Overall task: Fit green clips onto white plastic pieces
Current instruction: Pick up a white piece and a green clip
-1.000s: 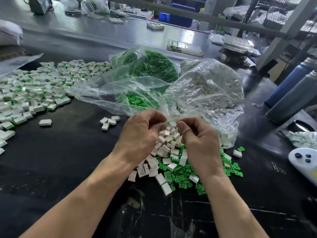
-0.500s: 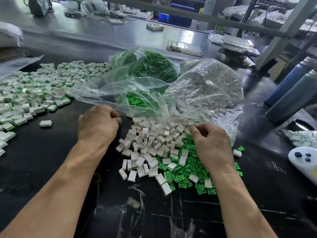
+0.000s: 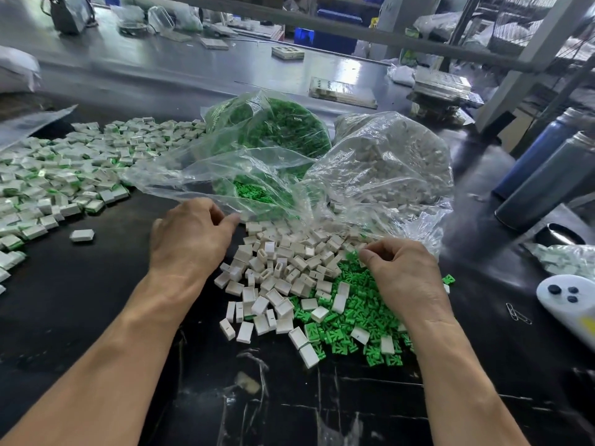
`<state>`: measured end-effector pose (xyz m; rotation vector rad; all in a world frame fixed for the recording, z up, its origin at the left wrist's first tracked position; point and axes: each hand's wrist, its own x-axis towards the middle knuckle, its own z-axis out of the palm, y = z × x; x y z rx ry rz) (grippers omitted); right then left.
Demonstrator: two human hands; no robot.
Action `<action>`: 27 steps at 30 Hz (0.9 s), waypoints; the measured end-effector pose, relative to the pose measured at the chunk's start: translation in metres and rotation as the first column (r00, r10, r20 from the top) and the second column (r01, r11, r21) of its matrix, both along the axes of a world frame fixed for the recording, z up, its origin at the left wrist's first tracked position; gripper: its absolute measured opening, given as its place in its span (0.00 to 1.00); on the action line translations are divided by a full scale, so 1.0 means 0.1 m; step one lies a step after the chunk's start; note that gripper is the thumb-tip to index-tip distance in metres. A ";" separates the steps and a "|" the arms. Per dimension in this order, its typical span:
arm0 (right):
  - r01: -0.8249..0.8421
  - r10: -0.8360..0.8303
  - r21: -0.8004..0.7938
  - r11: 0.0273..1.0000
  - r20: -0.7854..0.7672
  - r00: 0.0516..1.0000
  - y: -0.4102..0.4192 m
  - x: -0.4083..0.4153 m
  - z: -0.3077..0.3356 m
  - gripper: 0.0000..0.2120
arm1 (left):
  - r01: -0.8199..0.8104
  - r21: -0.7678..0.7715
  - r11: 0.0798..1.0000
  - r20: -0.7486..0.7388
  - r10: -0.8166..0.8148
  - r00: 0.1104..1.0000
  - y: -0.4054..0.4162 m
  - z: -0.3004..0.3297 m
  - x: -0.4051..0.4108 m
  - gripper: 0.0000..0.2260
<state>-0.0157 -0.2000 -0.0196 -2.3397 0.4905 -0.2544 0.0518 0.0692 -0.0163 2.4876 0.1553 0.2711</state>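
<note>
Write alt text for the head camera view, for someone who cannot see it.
Two bare hands work over a heap of white plastic pieces and green clips on a dark table: the left hand hovers at the heap's edge, the right hand reaches into the clips. Clear bags of parts lie behind.

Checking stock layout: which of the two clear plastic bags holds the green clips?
The left bag, behind the left hand; green shows through it. The right bag holds white pieces.
</note>
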 end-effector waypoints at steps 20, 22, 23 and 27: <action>-0.025 0.030 -0.154 0.988 0.032 0.999 0.15 0.05 -0.08 0.08 | 0.626 0.093 0.774 -0.047 -0.625 0.780 -0.37 -0.05 -0.26 0.11; -0.018 0.027 -0.166 0.986 0.055 0.998 0.16 0.05 -0.09 0.06 | 0.633 0.106 0.767 -0.025 -0.634 0.773 -0.36 -0.05 -0.25 0.09; -0.017 0.028 -0.170 0.985 0.067 0.997 0.16 0.05 -0.10 0.06 | 0.636 0.119 0.763 -0.014 -0.639 0.769 -0.35 -0.05 -0.25 0.07; -0.002 0.020 -0.172 0.985 0.105 0.994 0.18 0.04 -0.10 0.06 | 0.626 0.161 0.763 -0.003 -0.634 0.773 -0.36 -0.04 -0.26 0.05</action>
